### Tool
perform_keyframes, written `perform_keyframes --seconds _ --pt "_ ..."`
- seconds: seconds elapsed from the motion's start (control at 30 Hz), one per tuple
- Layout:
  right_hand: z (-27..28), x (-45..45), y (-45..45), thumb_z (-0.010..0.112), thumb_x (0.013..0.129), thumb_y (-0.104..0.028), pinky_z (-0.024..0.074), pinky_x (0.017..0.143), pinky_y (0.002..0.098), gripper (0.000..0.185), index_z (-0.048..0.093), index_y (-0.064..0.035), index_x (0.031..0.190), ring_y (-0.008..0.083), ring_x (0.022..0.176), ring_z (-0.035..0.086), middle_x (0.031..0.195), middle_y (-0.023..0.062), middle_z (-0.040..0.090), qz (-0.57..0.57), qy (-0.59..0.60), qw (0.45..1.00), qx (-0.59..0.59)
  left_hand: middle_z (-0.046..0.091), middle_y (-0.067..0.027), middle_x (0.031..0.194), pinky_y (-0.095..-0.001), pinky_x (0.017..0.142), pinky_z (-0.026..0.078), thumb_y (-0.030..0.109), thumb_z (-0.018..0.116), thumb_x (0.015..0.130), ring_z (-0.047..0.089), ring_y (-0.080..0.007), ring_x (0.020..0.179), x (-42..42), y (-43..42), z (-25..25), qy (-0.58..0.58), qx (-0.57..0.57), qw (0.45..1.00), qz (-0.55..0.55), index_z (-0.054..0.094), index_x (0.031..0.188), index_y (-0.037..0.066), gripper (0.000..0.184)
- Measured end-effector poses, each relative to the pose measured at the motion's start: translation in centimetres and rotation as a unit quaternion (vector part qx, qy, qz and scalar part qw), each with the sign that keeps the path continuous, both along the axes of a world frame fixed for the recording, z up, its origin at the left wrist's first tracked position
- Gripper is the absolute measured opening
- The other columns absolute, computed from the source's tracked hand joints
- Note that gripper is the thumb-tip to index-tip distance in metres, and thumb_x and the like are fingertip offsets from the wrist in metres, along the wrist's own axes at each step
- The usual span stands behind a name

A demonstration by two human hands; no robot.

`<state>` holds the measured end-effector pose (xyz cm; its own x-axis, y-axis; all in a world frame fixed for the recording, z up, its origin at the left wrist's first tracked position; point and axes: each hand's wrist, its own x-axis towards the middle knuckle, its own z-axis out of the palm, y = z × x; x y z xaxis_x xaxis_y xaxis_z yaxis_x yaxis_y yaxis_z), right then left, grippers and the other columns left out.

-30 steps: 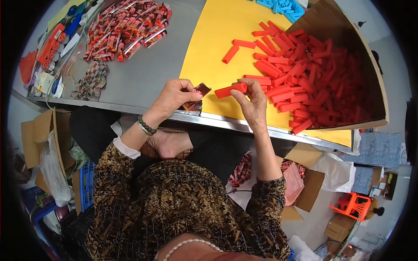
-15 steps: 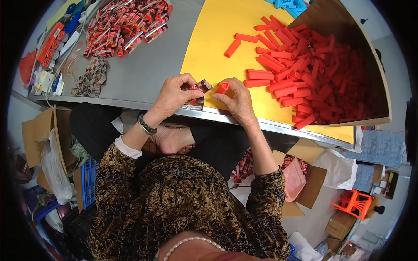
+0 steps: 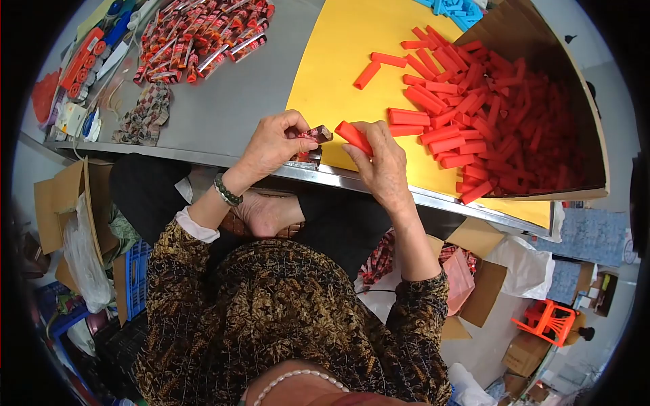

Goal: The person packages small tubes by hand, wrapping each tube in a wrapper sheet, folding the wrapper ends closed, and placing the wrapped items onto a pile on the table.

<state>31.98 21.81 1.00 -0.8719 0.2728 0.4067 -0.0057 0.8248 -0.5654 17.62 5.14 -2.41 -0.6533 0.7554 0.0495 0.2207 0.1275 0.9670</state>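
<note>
My left hand (image 3: 272,145) pinches a dark red printed wrapper (image 3: 315,134) at the table's front edge, its open end facing right. Just to the right, my right hand (image 3: 381,159) grips a red triangular tube (image 3: 353,138), tilted with its upper end toward the wrapper. A small gap separates the two. Below the wrapper, more printed film shows, partly hidden by my left fingers. Many red tubes (image 3: 443,145) spill from a cardboard box (image 3: 596,159) onto the yellow sheet (image 3: 325,81). Wrapped red pieces (image 3: 196,40) are heaped at the upper left.
A crumpled checked cloth (image 3: 145,115) lies on the grey metal table (image 3: 223,108). Blue tubes (image 3: 455,9) are at the far edge. Tools and tape rolls (image 3: 84,61) crowd the far left. Open cartons (image 3: 484,291) and an orange stool (image 3: 547,323) stand below on the right.
My right hand first brought the red tube left and turned it end-on, then tilted it so its side shows beside the wrapper. My left hand keeps its hold on the wrapper, nearly still.
</note>
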Motion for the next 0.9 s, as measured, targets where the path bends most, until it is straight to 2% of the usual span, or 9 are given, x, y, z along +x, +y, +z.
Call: perform_keyframes --seconds 0.1,0.2,0.3,0.4,0.53,0.63,0.73,0.9 --pt "-0.3 0.3 -0.4 0.073 0.075 -0.013 0.0503 0.065 0.0384 0.032 0.059 -0.0094 0.104 0.0296 0.078 0.062 0.085 0.0090 0.059 -0.047 -0.010 0.998 0.033 0.060 -0.0016 0.070 -0.0234 0.056 0.045 0.006 0.076 0.075 0.053 -0.0065 0.060 0.2 0.1 0.5 -0.015 -0.018 1.000 -0.006 0.063 0.080 -0.001 0.016" --pt "-0.4 0.3 -0.6 0.073 0.072 -0.011 0.0491 0.061 0.0369 0.032 0.060 -0.0126 0.102 0.0260 0.075 0.061 0.083 0.0074 0.058 -0.052 0.011 0.988 0.143 0.060 -0.0016 0.066 -0.0232 0.055 0.045 0.006 0.076 0.075 0.053 -0.0061 0.060 0.4 0.3 1.0 -0.024 -0.029 0.999 -0.015 0.063 0.080 -0.001 0.016" --pt "-0.8 0.2 -0.6 0.072 0.071 -0.012 0.0467 0.058 0.0356 0.033 0.061 -0.0142 0.102 0.0227 0.072 0.058 0.080 0.0049 0.055 -0.060 0.003 0.966 0.253 0.060 -0.0007 0.066 -0.0227 0.055 0.044 0.006 0.076 0.075 0.053 -0.0054 0.060 0.2 0.4 0.6 -0.030 -0.028 0.999 -0.033 0.063 0.081 -0.001 0.016" --pt "-0.9 0.4 -0.5 0.072 0.072 -0.016 0.0447 0.061 0.0352 0.032 0.062 -0.0144 0.102 0.0218 0.075 0.056 0.080 0.0040 0.052 -0.060 0.018 0.957 0.284 0.059 0.0005 0.066 -0.0224 0.055 0.044 0.006 0.077 0.075 0.053 -0.0049 0.061 0.2 0.4 0.6 -0.054 -0.024 0.997 -0.047 0.063 0.081 0.000 0.016" --pt "-0.2 0.5 -1.0 0.076 0.071 -0.016 0.0431 0.067 0.0374 0.036 0.063 -0.0116 0.104 0.0243 0.079 0.056 0.089 0.0053 0.058 -0.068 0.000 0.963 0.261 0.059 0.0013 0.067 -0.0222 0.055 0.043 0.006 0.078 0.075 0.051 -0.0046 0.062 0.6 0.4 1.7 -0.116 -0.069 0.990 -0.051 0.063 0.080 0.000 0.016" --pt "-0.5 0.5 -0.6 0.077 0.070 -0.018 0.0422 0.069 0.0380 0.037 0.063 -0.0109 0.104 0.0241 0.080 0.055 0.090 0.0052 0.057 -0.066 0.002 0.965 0.254 0.059 0.0016 0.068 -0.0221 0.055 0.043 0.005 0.077 0.075 0.051 -0.0044 0.062 0.7 0.6 1.0 -0.076 -0.021 0.995 -0.056 0.063 0.080 0.000 0.016" --pt "-0.4 0.8 -0.6 0.077 0.069 -0.017 0.0419 0.069 0.0381 0.037 0.063 -0.0108 0.103 0.0239 0.079 0.055 0.088 0.0042 0.057 -0.053 -0.021 0.965 0.256 0.059 0.0011 0.069 -0.0224 0.056 0.044 0.004 0.078 0.074 0.051 -0.0047 0.063 0.9 0.6 2.0 -0.075 -0.069 0.994 -0.049 0.063 0.079 0.000 0.016" --pt "-0.3 1.1 -0.5 0.077 0.068 -0.016 0.0416 0.069 0.0373 0.036 0.065 -0.0135 0.101 0.0237 0.078 0.055 0.086 0.0028 0.058 -0.033 -0.009 0.966 0.256 0.061 -0.0023 0.069 -0.0249 0.057 0.045 0.003 0.077 0.072 0.053 -0.0072 0.062 1.2 0.9 1.4 -0.005 -0.067 0.997 -0.036 0.062 0.079 -0.001 0.017"
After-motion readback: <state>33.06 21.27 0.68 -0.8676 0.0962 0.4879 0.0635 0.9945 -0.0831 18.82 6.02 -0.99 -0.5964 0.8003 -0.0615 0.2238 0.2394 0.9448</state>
